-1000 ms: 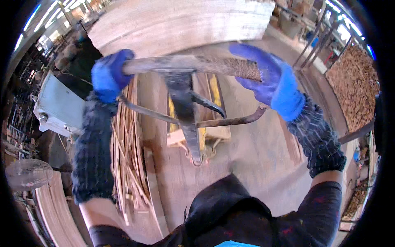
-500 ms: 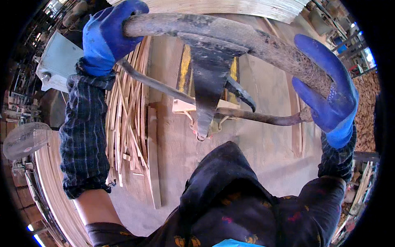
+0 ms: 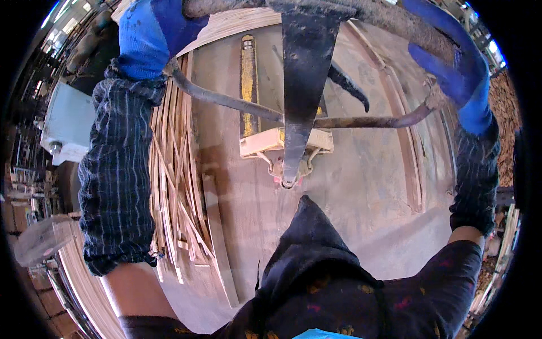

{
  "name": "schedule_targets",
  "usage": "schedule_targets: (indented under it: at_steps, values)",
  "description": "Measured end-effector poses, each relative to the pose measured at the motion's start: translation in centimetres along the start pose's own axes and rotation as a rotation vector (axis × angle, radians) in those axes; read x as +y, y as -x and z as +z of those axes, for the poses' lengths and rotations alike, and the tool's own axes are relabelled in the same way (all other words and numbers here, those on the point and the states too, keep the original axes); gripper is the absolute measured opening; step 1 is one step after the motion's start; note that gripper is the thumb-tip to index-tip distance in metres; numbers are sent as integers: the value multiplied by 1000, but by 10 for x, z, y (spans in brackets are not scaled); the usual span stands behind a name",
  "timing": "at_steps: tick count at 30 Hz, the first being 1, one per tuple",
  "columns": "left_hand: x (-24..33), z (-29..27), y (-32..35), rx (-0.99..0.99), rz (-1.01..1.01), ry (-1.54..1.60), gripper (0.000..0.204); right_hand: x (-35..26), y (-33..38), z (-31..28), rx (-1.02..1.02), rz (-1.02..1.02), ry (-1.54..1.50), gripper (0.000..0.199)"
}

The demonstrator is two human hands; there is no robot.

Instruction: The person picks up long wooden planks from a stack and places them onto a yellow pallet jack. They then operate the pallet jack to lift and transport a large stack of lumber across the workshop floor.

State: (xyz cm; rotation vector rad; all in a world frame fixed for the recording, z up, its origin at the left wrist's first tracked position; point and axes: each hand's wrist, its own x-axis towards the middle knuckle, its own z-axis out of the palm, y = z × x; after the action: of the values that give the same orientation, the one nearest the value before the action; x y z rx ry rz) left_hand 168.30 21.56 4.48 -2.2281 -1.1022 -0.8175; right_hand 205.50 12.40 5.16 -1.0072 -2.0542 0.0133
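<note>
Both my hands wear blue gloves and hold the worn loop handle (image 3: 236, 105) of a pallet jack. At the loop's upper left corner, my left hand (image 3: 159, 38) is closed round the bar. Over on the right side, my right hand (image 3: 460, 65) wraps the bar between thumb and fingers; the top of that hand is cut by the picture's edge. A black tapered steering shaft (image 3: 306, 85) runs down from the loop, with a dark curved lever (image 3: 351, 89) beside it. Below is the jack's yellowish body (image 3: 264, 142), and a yellow-and-black fork (image 3: 248, 79) stretches away over the floor.
Long thin wood strips (image 3: 172, 186) lie in a loose heap on the left, beside a flat board (image 3: 219, 243). Stacked pale sheets (image 3: 237, 27) stand ahead. A grey metal box (image 3: 69, 121) is at far left. More boards (image 3: 403, 130) lie along the right.
The handle and both hands have moved up in the picture, toward its top edge. More of the jack's body and left fork shows now. Both hands keep their hold.
</note>
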Motion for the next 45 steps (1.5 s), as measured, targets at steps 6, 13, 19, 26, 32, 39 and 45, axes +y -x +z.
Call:
schedule_targets:
  at_steps: [6, 13, 19, 26, 32, 39, 45]
  values:
    - [-29, 82, -72, -177, -183, -35, 36, 112, -65, 12, 21, -154, 358, 54]
    - [-82, 180, -141, -119, -214, -231, 38, 238, -154, 51, -50, -51, 33, 55]
    - [-140, 290, -216, -85, -173, -162, 28, 352, -226, 90, -91, 158, -853, 47]
    - [-214, 427, -310, -17, -85, -60, 32, 483, -315, 135, 17, 341, -828, 39]
    - [-260, 535, -400, 18, -36, -24, 33, 531, -372, 159, 95, 45, 412, 32]
    - [-281, 628, -478, -20, -19, 10, 28, 692, -445, 175, 100, 164, -72, 39]
    - [-292, 668, -511, -68, -83, -100, 31, 792, -522, 204, 111, 430, -335, 46]
